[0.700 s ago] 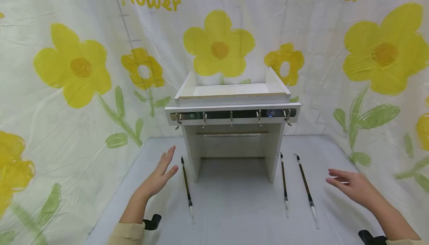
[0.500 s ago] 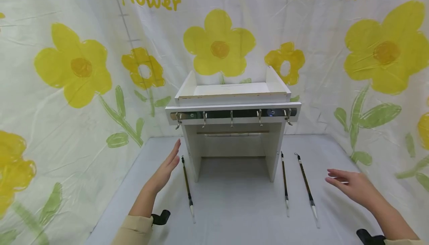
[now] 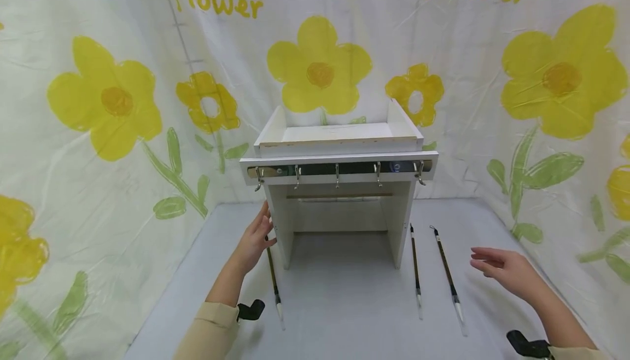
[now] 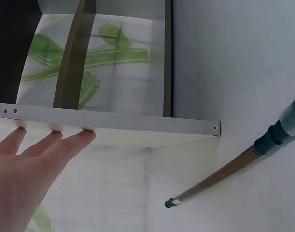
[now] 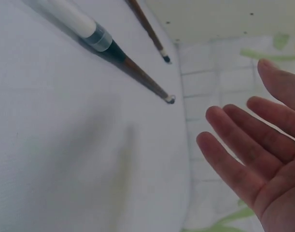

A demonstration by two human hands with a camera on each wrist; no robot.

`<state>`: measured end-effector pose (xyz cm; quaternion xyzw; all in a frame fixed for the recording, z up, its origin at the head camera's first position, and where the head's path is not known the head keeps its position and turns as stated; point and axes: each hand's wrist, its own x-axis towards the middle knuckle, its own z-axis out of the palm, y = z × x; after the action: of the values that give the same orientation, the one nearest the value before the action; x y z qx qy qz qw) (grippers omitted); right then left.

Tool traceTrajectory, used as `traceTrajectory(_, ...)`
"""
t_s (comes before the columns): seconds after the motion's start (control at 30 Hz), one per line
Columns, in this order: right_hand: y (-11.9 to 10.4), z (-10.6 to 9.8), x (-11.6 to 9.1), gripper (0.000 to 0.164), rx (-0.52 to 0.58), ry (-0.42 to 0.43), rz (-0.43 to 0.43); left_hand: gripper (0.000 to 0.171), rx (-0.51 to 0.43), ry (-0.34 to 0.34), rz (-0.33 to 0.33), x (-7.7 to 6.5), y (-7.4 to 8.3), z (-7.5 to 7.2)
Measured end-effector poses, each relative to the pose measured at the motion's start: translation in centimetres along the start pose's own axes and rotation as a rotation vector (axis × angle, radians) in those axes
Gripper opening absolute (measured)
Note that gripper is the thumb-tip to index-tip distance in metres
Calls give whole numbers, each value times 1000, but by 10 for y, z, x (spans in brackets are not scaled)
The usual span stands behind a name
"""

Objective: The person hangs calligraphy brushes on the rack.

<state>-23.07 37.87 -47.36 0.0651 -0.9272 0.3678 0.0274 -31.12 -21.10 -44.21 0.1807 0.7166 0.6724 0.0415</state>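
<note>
A white wooden shelf unit (image 3: 401, 223) stands at the middle of the table, with a row of several metal hooks (image 3: 337, 174) across its front. My left hand (image 3: 253, 242) is beside the shelf's left side, fingers extended. In the left wrist view its fingertips (image 4: 89, 136) are right at the side panel (image 4: 128, 121). Under that hand, partly hidden by it, lies one calligraphy brush (image 3: 274, 286). Two more brushes, a thinner one (image 3: 416, 267) and a thicker one (image 3: 447, 267), lie right of the shelf. My right hand (image 3: 509, 272) hovers beside them, fingers loosely extended, holding nothing.
A white curtain (image 3: 458, 53) painted with yellow flowers surrounds the back and sides of the pale table (image 3: 344, 311). The shelf has an open tray-like top (image 3: 339, 132) and an open lower bay. Each brush points its bristle end toward me.
My left hand has moved right and forward, from over the table to the shelf's left side. My right hand has shifted slightly left. The brushes lie as before.
</note>
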Motion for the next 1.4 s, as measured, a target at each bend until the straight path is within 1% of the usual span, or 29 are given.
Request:
traceTrajectory(0.07,1,2,1,56,37,-1,5,70,3,14,-3,2,0,0)
traceTrajectory(0.13,1,4,3,57,79,-10,24,68,19,39,-23,4,0,0)
traceTrajectory(0.23,2,6,5,61,132,-40,56,68,50,78,-57,6,-1,1)
traceTrajectory(0.3,2,9,7,63,155,-63,79,69,70,95,-69,7,-2,1)
traceTrajectory(0.4,3,13,13,65,201,-95,97,68,81,98,-54,7,-3,0)
traceTrajectory(0.57,6,17,19,67,283,-122,106,67,100,93,-5,7,-4,-1)
traceTrajectory(0.7,9,19,22,68,274,-115,134,67,102,105,-3,8,-5,0)
traceTrajectory(0.87,14,22,26,65,235,-107,144,65,101,128,-16,8,-6,2)
traceTrajectory(0.93,15,23,28,64,223,-109,133,64,95,133,-14,9,-6,2)
traceTrajectory(1.13,16,27,32,64,223,-103,153,64,100,138,-14,11,-5,3)
traceTrajectory(1.4,17,36,38,62,228,-97,215,62,108,139,-26,7,-2,5)
